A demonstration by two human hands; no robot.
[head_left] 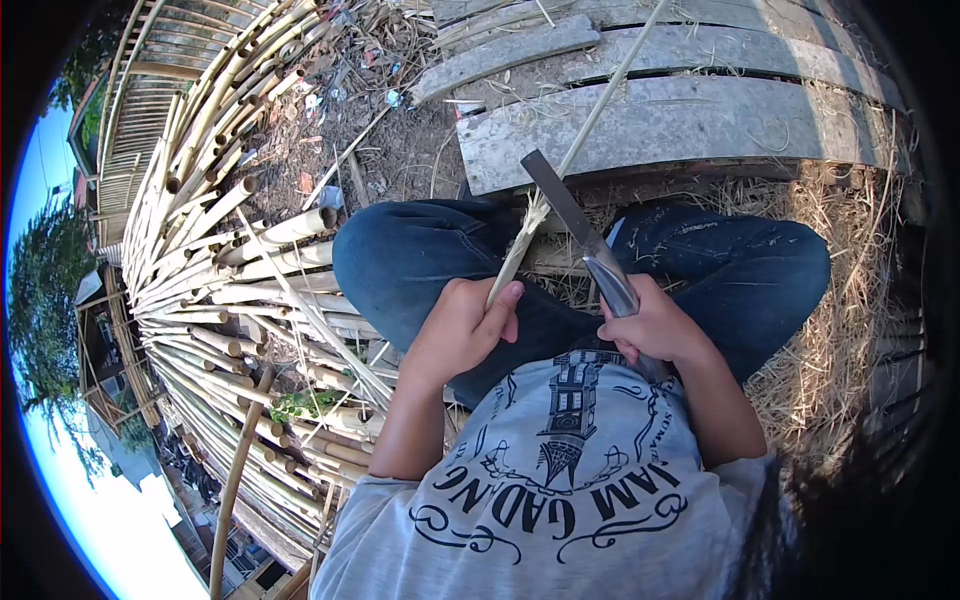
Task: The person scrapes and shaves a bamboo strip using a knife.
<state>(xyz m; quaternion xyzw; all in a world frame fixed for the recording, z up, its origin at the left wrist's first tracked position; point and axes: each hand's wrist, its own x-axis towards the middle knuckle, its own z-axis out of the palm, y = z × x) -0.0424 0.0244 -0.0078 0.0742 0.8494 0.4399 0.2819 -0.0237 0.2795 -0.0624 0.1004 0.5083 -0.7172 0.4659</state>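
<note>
My left hand (470, 322) is closed around the near end of a long, thin bamboo strip (515, 250). The strip slants up and away to the right, over the grey planks, and its fibres are frayed just beyond my fist. In my right hand (650, 322) is a knife (572, 212), gripped by its shiny metal-looking handle. Its dark, straight blade points up and left, crossing the strip just past the frayed part. Whether the blade touches the strip I cannot tell. Both hands are above my lap, between my bent knees.
Wooden planks (690, 120) form a low platform in front of my legs. Many cut bamboo poles (225, 345) lie piled on the left. Straw-like shavings (815, 350) cover the ground on the right. Scraps of litter dot the bare soil (400, 150) beyond my left knee.
</note>
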